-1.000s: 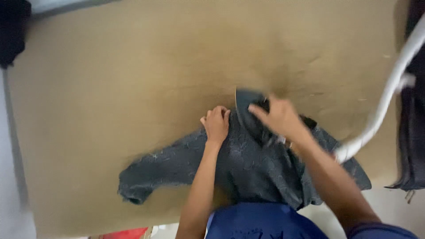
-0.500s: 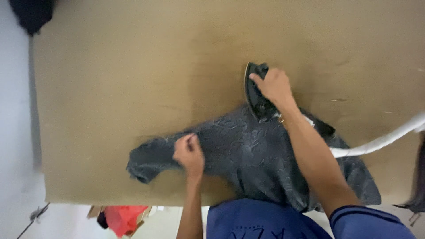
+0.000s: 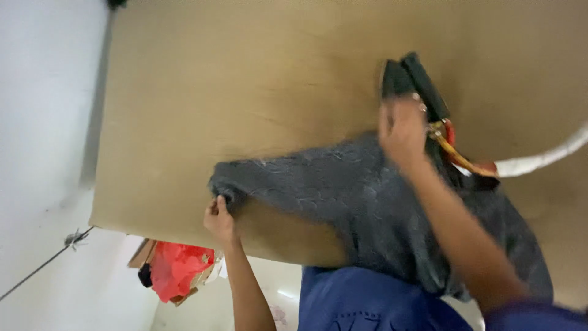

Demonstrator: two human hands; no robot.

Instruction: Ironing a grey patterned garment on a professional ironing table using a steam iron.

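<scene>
Grey garment (image 3: 367,208) lies spread mid-frame on the tan surface (image 3: 245,92), its body still wrinkled, so pressing looks barely begun. Left hand (image 3: 219,220) pinches the sleeve end at lower left. Right hand (image 3: 401,129) clenches the dark iron (image 3: 407,76), parked upper right just past the cloth.

Matt grey cloth garment (image 3: 367,202), tan padded table (image 3: 214,92)

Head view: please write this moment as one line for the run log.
left hand: grips sleeve end of grey garment | right hand: on dark iron | surface: tan board
</scene>
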